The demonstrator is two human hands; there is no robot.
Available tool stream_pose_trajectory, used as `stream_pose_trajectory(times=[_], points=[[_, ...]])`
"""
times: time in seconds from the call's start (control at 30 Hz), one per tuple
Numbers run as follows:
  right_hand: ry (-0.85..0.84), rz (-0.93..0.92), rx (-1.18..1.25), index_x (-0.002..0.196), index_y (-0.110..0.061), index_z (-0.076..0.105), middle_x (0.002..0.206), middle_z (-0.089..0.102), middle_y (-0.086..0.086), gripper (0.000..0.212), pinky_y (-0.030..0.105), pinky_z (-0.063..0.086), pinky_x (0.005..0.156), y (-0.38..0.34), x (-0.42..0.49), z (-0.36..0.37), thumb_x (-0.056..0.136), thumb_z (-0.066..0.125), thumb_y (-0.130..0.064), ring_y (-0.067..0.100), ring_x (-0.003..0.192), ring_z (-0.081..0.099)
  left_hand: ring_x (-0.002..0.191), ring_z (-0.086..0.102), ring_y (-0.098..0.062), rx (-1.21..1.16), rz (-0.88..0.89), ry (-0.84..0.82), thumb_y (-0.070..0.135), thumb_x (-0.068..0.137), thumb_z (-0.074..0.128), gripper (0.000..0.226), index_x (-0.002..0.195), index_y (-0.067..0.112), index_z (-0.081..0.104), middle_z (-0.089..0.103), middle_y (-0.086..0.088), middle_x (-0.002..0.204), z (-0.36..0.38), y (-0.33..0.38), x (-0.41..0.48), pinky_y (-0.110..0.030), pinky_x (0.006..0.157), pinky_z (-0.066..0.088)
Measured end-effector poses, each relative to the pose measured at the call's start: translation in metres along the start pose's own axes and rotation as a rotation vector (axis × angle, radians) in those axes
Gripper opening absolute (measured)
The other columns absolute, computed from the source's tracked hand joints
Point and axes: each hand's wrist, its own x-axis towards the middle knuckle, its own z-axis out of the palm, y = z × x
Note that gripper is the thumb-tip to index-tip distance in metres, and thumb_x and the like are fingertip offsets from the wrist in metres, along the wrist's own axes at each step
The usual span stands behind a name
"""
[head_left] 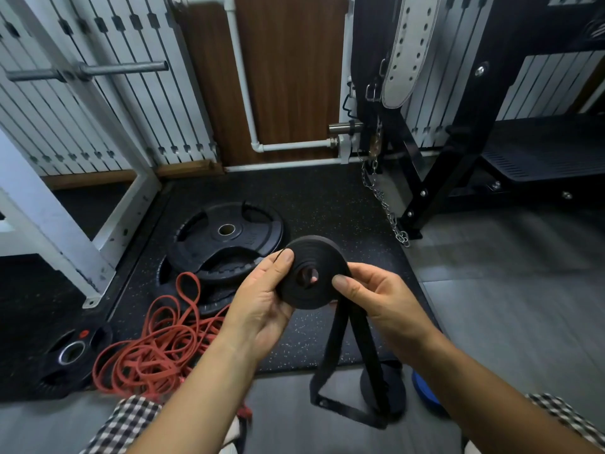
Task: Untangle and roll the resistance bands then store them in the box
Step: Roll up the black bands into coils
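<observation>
A black resistance band (311,273) is wound into a flat coil in front of me. My left hand (262,299) grips the coil's left edge, thumb on its face. My right hand (376,296) pinches the right edge, thumb pressed on the coil. The band's unrolled tail (347,362) hangs from the coil down to the floor, where it ends in a loop. A tangled heap of red resistance bands (157,348) lies on the black mat at the lower left. No box is in view.
Black weight plates (226,237) lie stacked on the speckled mat behind the coil; a smaller plate (72,355) lies at the lower left. A white rack frame (65,204) stands left, a black rack with a chain (386,208) right. A blue object (425,394) lies by the tail.
</observation>
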Motion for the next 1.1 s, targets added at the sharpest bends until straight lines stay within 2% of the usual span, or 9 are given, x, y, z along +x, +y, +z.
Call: stream_pose_trajectory(times=[0.1,0.2,0.3,0.4,0.53,0.73,0.87,1.0,1.1], points=[[-0.016,0.003,-0.134,0.101,-0.011,0.066,0.086,0.073,0.0,0.018,0.018,0.053,0.071,-0.002,0.0,-0.005,0.085,0.059,-0.005,0.006,0.08,0.068,0.086,0.066,-0.015,0.334,0.072,-0.048,0.028,0.068,0.065,0.038,0.104,0.017,0.064,0.07,-0.005,0.097,-0.006,0.007,0.003,-0.023,0.068,0.054],[-0.061,-0.022,-0.303,0.102,-0.013,0.066,0.09,0.073,-0.001,0.018,0.016,0.051,0.073,-0.003,-0.002,-0.007,0.086,0.061,-0.005,0.004,0.083,0.068,0.081,0.065,-0.009,0.561,0.123,-0.109,0.027,0.063,0.069,0.036,0.098,0.02,0.068,0.071,0.001,0.089,-0.006,0.009,0.003,-0.017,0.066,0.05],[-0.085,-0.026,-0.414,0.104,-0.012,0.066,0.095,0.072,0.001,0.02,0.017,0.052,0.079,-0.004,-0.002,-0.009,0.085,0.062,-0.006,0.007,0.089,0.068,0.075,0.064,-0.009,0.689,0.144,-0.095,0.025,0.062,0.072,0.027,0.087,0.016,0.067,0.069,0.001,0.079,-0.006,0.006,0.003,-0.018,0.064,0.049],[-0.139,-0.037,-0.452,0.102,-0.015,0.065,0.093,0.071,0.0,0.02,0.015,0.051,0.077,-0.007,-0.001,-0.012,0.085,0.062,-0.005,0.002,0.086,0.066,0.07,0.06,-0.011,0.613,0.068,-0.111,0.027,0.061,0.071,0.023,0.08,0.017,0.063,0.065,0.001,0.072,-0.007,0.002,0.001,-0.023,0.063,0.046],[-0.174,-0.034,-0.493,0.104,-0.009,0.065,0.094,0.071,0.002,0.021,0.02,0.053,0.081,-0.01,0.001,-0.017,0.084,0.063,-0.004,0.007,0.088,0.066,0.073,0.062,-0.013,0.608,0.013,-0.176,0.029,0.066,0.078,0.025,0.085,0.019,0.065,0.067,0.0,0.078,-0.005,0.004,-0.002,-0.023,0.066,0.049],[-0.185,-0.017,-0.48,0.099,-0.011,0.066,0.087,0.069,-0.002,0.017,0.019,0.053,0.079,-0.008,0.002,-0.018,0.084,0.064,-0.004,0.003,0.083,0.065,0.071,0.06,-0.015,0.599,0.064,-0.06,0.041,0.062,0.068,0.021,0.072,0.023,0.067,0.066,-0.002,0.074,0.0,-0.006,-0.003,-0.027,0.063,0.047],[-0.216,0.02,-0.434,0.095,-0.015,0.065,0.089,0.07,0.003,0.016,0.027,0.053,0.083,-0.01,0.003,-0.022,0.084,0.063,-0.003,0.008,0.086,0.065,0.077,0.062,-0.015,0.626,-0.003,-0.104,0.043,0.062,0.067,0.033,0.086,0.02,0.067,0.068,-0.004,0.082,-0.001,-0.006,-0.002,-0.029,0.07,0.049],[-0.187,0.024,-0.325,0.094,-0.014,0.064,0.081,0.071,-0.006,0.02,0.014,0.051,0.071,-0.011,0.003,-0.019,0.082,0.062,0.001,0.001,0.08,0.067,0.074,0.061,-0.017,0.605,0.028,-0.107,0.042,0.064,0.067,0.032,0.083,0.017,0.065,0.065,-0.006,0.079,-0.002,-0.006,-0.003,-0.028,0.066,0.049],[-0.153,0.039,-0.222,0.1,-0.01,0.061,0.089,0.071,-0.001,0.023,0.017,0.052,0.073,-0.008,0.003,-0.016,0.08,0.063,0.003,0.007,0.083,0.068,0.071,0.06,-0.016,0.538,0.066,-0.083,0.038,0.069,0.064,0.029,0.084,0.014,0.063,0.064,-0.006,0.077,-0.001,-0.005,-0.004,-0.027,0.062,0.049]])
